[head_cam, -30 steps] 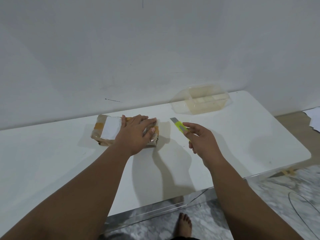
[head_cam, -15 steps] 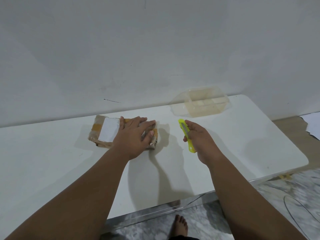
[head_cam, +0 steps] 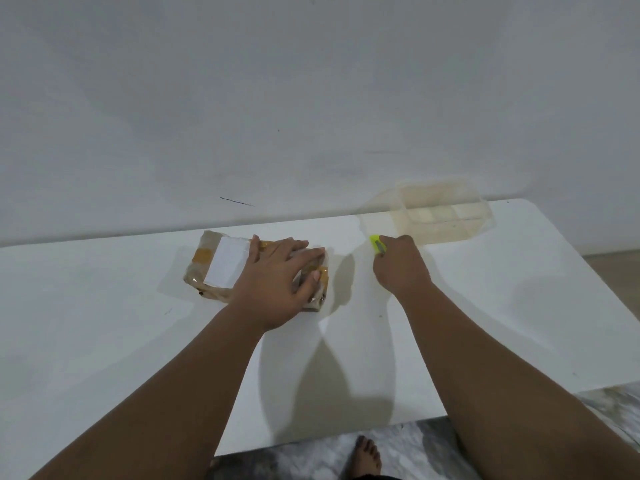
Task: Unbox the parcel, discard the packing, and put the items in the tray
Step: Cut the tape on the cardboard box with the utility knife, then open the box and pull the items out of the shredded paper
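left hand [head_cam: 277, 282] flat, palm down, fingers spread, pressing on brown taped parcel [head_cam: 221, 268]. right hand [head_cam: 401, 265] fisted around yellow-green plastic utility knife [head_cam: 377, 244], its end protruding at far side. both forearms extended, bare.

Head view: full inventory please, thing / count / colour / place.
Taped cardboard parcel with white label: 1, brown, table left of centre, under the left hand.
Yellow utility knife: 1, yellow, in the right hand, right of the parcel.
Clear plastic compartment tray: 1, transparent, far right of the table by the wall.
White table: 1, white, against the wall.
Left hand: 1, flat on the parcel.
Right hand: 1, closed around the knife.
Bare foot: 1, on the floor at the bottom edge.
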